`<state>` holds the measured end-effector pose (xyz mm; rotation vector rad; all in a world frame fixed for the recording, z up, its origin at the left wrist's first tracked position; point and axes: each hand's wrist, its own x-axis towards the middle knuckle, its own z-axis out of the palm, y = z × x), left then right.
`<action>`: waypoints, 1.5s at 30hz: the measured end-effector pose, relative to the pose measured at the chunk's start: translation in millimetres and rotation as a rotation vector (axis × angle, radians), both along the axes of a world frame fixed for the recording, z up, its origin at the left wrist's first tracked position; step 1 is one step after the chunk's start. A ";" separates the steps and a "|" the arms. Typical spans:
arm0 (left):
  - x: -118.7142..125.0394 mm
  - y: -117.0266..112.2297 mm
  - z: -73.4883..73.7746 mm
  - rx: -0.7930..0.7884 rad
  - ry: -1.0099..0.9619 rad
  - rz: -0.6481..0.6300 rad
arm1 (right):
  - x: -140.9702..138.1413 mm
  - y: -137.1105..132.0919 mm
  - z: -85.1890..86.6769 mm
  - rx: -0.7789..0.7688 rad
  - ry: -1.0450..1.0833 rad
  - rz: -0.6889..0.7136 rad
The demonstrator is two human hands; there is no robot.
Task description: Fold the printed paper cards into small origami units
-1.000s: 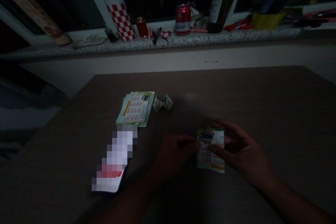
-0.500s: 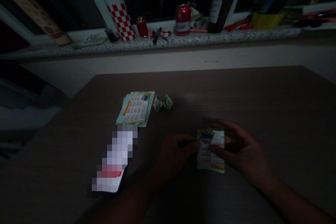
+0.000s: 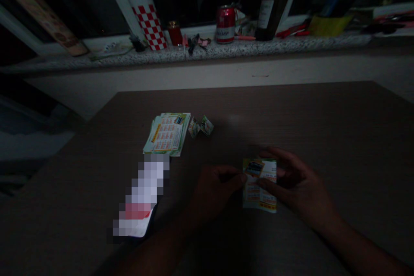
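Observation:
Between my two hands, above the table, is a printed paper card (image 3: pixel 260 196) with a dark logo at its top and rows of small orange print. My left hand (image 3: pixel 215 185) pinches its left edge between thumb and fingertips. The thumb of my right hand (image 3: pixel 299 185) lies over the card's front, with fingers behind its right side, so the hand is closed on it. Farther off to the left lies a stack of similar cards (image 3: pixel 166 133). Two small folded paper pieces (image 3: pixel 200 127) stand beside that stack.
A phone (image 3: pixel 142 198), its lit screen pixelated, lies left of my forearm on the dark wooden table (image 3: pixel 291 108). Along the granite windowsill (image 3: pixel 123 58) stand a red-and-white checkered bottle (image 3: pixel 148 21), a red can (image 3: pixel 225 23), a dark labelled bottle (image 3: pixel 270 13) and a yellow container (image 3: pixel 330 25).

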<state>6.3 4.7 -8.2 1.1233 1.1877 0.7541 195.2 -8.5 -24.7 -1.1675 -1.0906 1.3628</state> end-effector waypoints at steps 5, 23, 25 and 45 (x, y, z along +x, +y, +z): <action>0.1 0.1 0.1 -0.007 0.019 -0.004 | -0.9 -0.8 1.1 -0.007 0.057 0.009; 0.1 -0.2 3.0 0.006 0.040 -0.007 | -0.2 -1.2 2.8 -0.032 -0.011 -0.014; -0.3 -0.2 2.3 0.006 0.028 -0.012 | 0.0 -1.4 2.7 -0.030 -0.014 -0.008; -1.0 0.2 1.2 0.011 0.007 -0.008 | 0.7 1.6 1.5 -0.043 0.038 -0.026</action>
